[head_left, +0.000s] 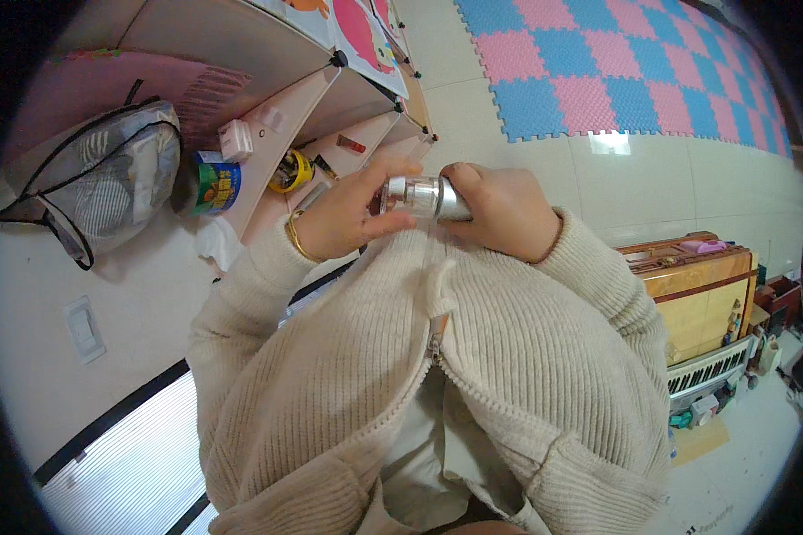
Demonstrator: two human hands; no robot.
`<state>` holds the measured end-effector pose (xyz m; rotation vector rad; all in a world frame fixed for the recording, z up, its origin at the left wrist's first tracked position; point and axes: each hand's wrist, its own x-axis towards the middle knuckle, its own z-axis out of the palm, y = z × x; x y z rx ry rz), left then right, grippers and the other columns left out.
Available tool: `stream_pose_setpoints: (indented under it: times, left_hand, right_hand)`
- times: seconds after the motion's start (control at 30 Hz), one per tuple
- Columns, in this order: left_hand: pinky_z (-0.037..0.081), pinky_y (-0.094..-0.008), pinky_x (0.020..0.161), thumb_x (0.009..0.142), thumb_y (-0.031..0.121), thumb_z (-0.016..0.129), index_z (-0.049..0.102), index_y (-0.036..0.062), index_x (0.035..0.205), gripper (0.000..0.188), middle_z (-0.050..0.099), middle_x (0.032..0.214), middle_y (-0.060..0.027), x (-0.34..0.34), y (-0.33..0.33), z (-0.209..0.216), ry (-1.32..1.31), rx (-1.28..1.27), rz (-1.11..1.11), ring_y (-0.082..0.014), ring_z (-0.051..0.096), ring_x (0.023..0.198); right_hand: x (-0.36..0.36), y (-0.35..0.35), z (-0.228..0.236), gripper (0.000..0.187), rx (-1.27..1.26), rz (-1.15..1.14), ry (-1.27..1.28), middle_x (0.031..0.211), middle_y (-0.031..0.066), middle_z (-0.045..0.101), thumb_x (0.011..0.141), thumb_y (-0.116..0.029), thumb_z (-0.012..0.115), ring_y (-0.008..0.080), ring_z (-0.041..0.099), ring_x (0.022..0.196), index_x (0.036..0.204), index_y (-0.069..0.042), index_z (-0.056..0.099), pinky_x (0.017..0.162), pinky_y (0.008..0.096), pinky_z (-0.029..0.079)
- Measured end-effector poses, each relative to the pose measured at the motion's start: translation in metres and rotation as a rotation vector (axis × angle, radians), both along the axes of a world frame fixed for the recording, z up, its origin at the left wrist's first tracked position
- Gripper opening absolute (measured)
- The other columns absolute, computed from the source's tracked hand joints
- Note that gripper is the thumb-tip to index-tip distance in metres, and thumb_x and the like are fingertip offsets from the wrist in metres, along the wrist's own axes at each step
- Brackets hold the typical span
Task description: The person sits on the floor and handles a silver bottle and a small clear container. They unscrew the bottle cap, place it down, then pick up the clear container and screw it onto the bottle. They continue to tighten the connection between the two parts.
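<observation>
In front of my chest, both hands hold a small clear bottle with silver ends (421,193), lying sideways between them. My left hand (348,207) pinches its left end, with the thumb below and the fingers above. Around the silver right end, my right hand (507,207) is closed, its thumb along the top. What is inside the clear part is too small to make out. A gold bracelet (300,237) circles my left wrist.
Left stands a shelf unit (303,98) with a yellow tape-like roll (292,171), a green-and-blue tub (216,185) and a small white box (235,140). A mesh bag (116,174) hangs beside it. Ahead lies a pink-and-blue foam mat (611,67); right, a wooden cabinet (700,290) and a keyboard (709,370).
</observation>
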<state>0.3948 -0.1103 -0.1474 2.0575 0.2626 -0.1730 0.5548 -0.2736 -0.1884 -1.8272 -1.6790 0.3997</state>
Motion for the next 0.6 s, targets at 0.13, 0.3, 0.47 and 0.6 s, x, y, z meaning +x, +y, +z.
stream_pose_setpoints:
  times: [0.13, 0.3, 0.47, 0.6]
  left_hand:
    - [0.046, -0.0259, 0.063, 0.084, 0.02, 0.065, 0.04, 0.0053, 0.123, 0.049, 0.053, 0.097, -0.0085, 0.002, 0.008, -0.006, -0.384, 0.358, -0.228, -0.0112, 0.053, 0.071]
    - [0.045, -0.0242, 0.065, 0.083, 0.02, 0.065, 0.043, 0.0044, 0.119, 0.045, 0.051, 0.094, -0.0049, 0.008, -0.008, -0.001, 0.143, -0.298, 0.265, -0.009, 0.051, 0.075]
    - [0.045, -0.0236, 0.065, 0.081, 0.02, 0.068, 0.044, 0.004, 0.116, 0.046, 0.052, 0.094, -0.0044, 0.005, -0.008, -0.012, -0.051, -0.209, 0.216, -0.0086, 0.052, 0.075]
    - [0.045, -0.0236, 0.073, 0.079, 0.016, 0.07, 0.044, 0.0047, 0.118, 0.047, 0.052, 0.101, -0.0045, -0.003, -0.007, -0.001, -0.062, -0.185, 0.104, -0.0091, 0.052, 0.086]
  right_hand:
    - [0.002, 0.001, 0.003, 0.036, -0.077, 0.037, 0.051, 0.073, 0.0116, 0.059, 0.066, -0.025, 0.071, 0.0309, 0.062, 0.062, 0.088, -0.007, 0.05, 0.054, 0.0412, 0.048]
    - [-0.005, 0.003, -0.01, 0.04, 0.034, -0.085, -0.032, 0.076, 0.0085, 0.06, 0.064, -0.022, 0.074, 0.0289, 0.061, 0.063, 0.096, -0.01, 0.052, 0.055, 0.0394, 0.046]
    - [-0.004, -0.001, -0.002, 0.04, -0.02, -0.04, 0.025, 0.075, 0.0095, 0.06, 0.065, -0.023, 0.074, 0.0298, 0.061, 0.063, 0.097, -0.008, 0.053, 0.056, 0.0395, 0.047]
    - [0.005, -0.007, 0.004, 0.042, -0.215, 0.053, 0.212, 0.074, 0.0147, 0.063, 0.067, -0.032, 0.071, 0.0335, 0.062, 0.067, 0.096, -0.007, 0.053, 0.059, 0.0442, 0.049]
